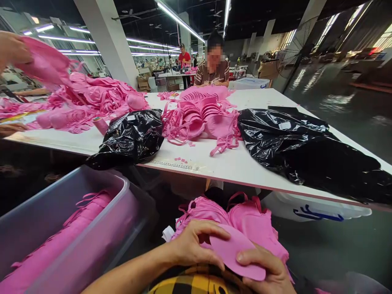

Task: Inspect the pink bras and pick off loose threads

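Observation:
Both my hands are low in the head view, over my lap. My left hand [196, 245] curls its fingers round the left edge of a flat pink foam pad [235, 251]. My right hand [269, 273] pinches the pad's right end, thumb on top. Just beyond the pad lies a pink bra [248, 218] on my lap, cups up, with thin straps. The pad rests against the bra's near cup.
A clear plastic bin [61, 204] with folded pink bras stands at my left. The white table [232, 163] ahead carries a stack of pink bras [202, 114], two black plastic bags [134, 134] [306, 147] and a bigger pink pile [92, 98]. A person [213, 67] sits opposite; another person's hand [12, 47] lifts pink fabric at far left.

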The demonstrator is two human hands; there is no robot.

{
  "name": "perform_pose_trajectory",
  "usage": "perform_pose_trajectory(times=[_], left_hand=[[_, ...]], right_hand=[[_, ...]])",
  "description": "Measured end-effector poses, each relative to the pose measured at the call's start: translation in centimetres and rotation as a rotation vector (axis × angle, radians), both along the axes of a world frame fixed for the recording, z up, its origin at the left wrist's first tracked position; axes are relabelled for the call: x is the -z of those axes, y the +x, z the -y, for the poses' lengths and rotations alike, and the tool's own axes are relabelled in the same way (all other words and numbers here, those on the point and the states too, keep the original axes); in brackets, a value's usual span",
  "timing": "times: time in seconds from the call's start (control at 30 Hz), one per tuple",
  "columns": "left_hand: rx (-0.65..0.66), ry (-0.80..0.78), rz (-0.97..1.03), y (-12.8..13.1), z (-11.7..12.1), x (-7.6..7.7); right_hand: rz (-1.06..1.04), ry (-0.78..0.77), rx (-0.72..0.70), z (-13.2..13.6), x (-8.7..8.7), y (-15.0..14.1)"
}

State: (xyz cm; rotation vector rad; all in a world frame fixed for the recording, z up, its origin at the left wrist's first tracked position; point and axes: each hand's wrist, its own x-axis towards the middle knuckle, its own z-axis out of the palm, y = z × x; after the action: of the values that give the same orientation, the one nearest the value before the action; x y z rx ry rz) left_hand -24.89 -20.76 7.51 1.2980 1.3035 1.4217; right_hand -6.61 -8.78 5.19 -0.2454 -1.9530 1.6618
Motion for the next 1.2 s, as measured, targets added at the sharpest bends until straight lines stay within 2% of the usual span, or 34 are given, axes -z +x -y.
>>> perform_pose_trajectory(times=[0.13,0.23,0.37,0.43,0.47,0.53,0.6,0.67,0.73,0.8,0.93,1.0,1.13,1.2], left_hand=[[-0.028,0.165,-0.146,0.3,-0.5,-0.1],[-0.122,0.227,-0.208,0.7,-0.5,-0.1],[-0.241,0.191,-0.293,1.4,-0.5,0.2],[-0.283,0.12,-0.298,1.8,-0.7,0.2],[-0.31,0.056,-0.268,1.9,-0.8,0.2],[-0.352,-0.11,-0.167,2.2,-1.0,0.0],[-0.319,-0.262,-0.106,2.2,-1.2,-0.3],[-0.228,-0.34,-0.133,2.2,-1.3,-0.5],[-0.173,-0.347,-0.17,2.3,-1.2,-0.5],[-0.159,-0.288,-0.165,2.5,-1.1,-0.2],[-0.139,-0.09,-0.183,2.6,-0.8,0.4],[-0.057,0.023,-0.29,2.3,-0.7,0.4],[0.192,0.252,-0.625,1.2,-0.5,-0.3],[0.231,0.336,-0.736,0.9,-0.5,-0.5]], right_hand=[[0.049,-0.061,-0.042,-0.2,0.6,0.5],[0.057,-0.053,0.03,0.2,0.6,0.3],[-0.049,0.09,0.167,1.2,0.4,-0.5],[-0.08,0.147,0.21,1.7,0.7,-0.8],[-0.077,0.128,0.242,2.0,0.9,-0.9],[-0.027,-0.052,0.31,2.3,1.2,-1.0],[0.062,-0.319,0.304,2.5,1.2,-1.0],[0.179,-0.508,0.168,2.3,0.9,-0.9],[0.296,-0.551,-0.015,2.0,0.4,-0.8],[0.37,-0.546,-0.104,1.8,0.0,-0.6],[0.337,-0.623,-0.043,2.2,0.1,-0.4],[0.287,-0.722,-0.002,2.5,0.7,-0.4],[0.216,-0.934,0.023,2.8,1.8,-0.5],[0.206,-1.012,0.021,2.7,1.8,-0.7]])
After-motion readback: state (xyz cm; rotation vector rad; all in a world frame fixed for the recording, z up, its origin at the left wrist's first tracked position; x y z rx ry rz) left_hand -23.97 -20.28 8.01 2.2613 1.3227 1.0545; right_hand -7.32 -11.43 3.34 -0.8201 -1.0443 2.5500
